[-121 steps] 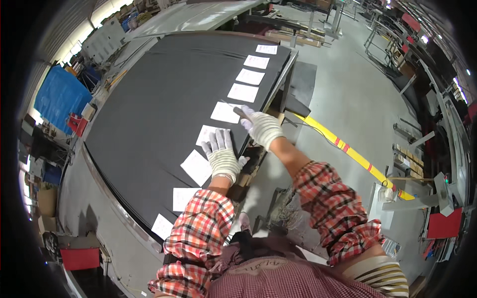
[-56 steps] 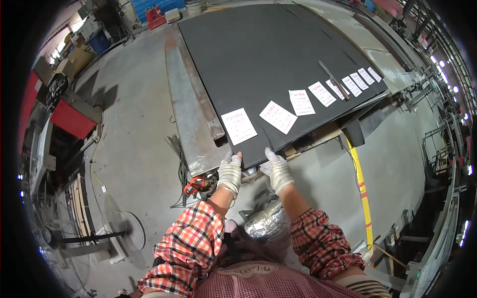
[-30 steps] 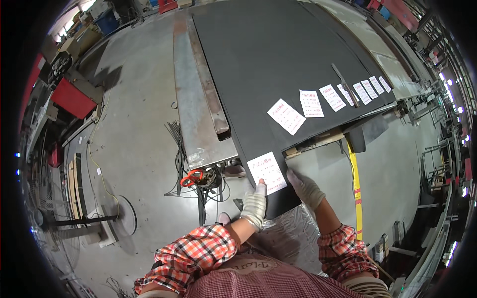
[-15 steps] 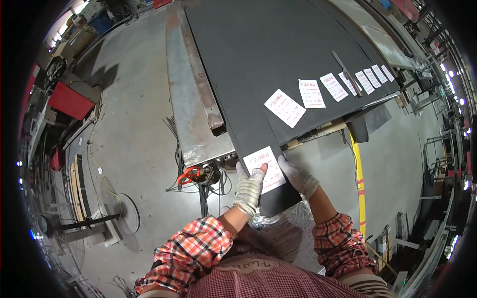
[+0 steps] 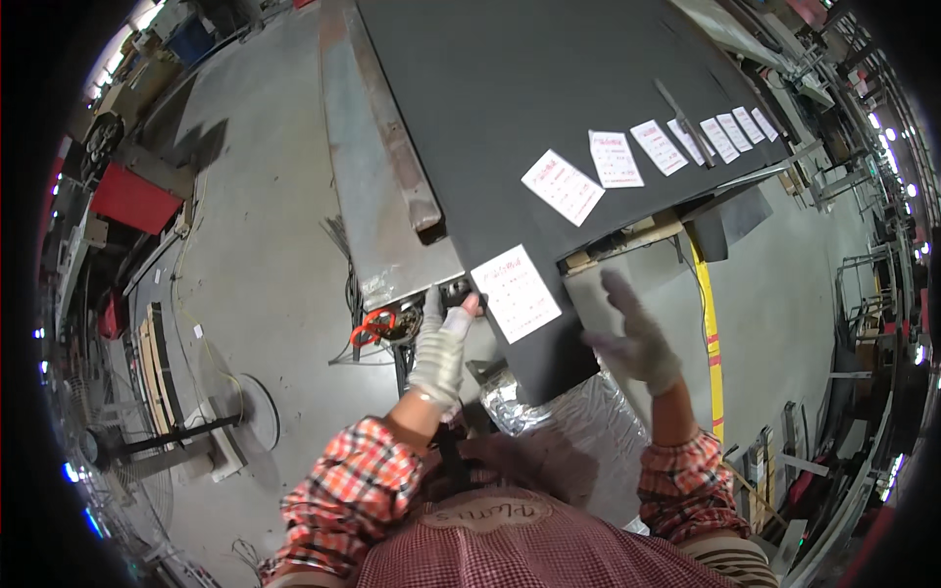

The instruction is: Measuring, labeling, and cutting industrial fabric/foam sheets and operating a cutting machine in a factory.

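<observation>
Fingers of the left hand (image 5: 438,345) are stretched out, gripping nothing, their tips touching the near left edge of the white label sheet (image 5: 517,293), which lies flat at the near corner of the large black panel (image 5: 510,88). The right hand (image 5: 632,335) is spread open in the air, just off the panel's near edge, holding nothing. With only fingertips on it and that corner close, the sheet could slide or sit crooked, out of line with the row of similar labels (image 5: 647,152) along the same edge.
</observation>
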Action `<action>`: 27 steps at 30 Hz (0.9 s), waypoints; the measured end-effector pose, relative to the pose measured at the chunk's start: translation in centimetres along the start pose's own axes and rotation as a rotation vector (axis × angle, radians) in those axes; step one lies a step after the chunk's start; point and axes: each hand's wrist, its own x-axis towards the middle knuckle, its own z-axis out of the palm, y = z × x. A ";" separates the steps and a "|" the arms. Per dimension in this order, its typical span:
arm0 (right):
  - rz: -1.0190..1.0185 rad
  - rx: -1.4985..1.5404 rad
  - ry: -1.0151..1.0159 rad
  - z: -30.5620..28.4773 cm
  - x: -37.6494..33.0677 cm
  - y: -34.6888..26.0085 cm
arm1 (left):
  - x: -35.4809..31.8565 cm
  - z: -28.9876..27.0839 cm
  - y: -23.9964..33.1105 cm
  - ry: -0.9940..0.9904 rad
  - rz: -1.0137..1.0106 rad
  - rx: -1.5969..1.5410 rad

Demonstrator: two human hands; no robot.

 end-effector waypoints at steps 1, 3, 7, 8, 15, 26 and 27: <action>-0.052 0.168 0.088 -0.5 -1.1 -1.2 | -1.3 -2.2 0.6 -0.081 0.018 0.094; 0.020 0.311 -0.208 -0.6 -3.1 -4.7 | -3.8 -8.0 0.4 -0.415 -0.044 0.689; 0.088 0.255 -0.854 6.6 -7.3 -5.1 | -8.0 -13.4 -2.1 -0.866 -0.006 1.824; -0.006 0.107 -0.907 9.1 -8.1 -4.1 | -7.9 -14.1 -2.8 -0.813 -0.152 1.774; 0.134 -0.078 -0.901 17.2 -9.8 -2.4 | -7.8 -17.8 -3.6 -0.768 0.064 1.246; 0.059 -0.729 -1.108 21.7 -8.1 -7.6 | -10.1 -17.4 -3.0 -0.782 0.124 1.080; 0.059 -0.734 -1.103 21.9 -8.3 -7.3 | -10.2 -16.6 -2.7 -0.923 0.098 1.257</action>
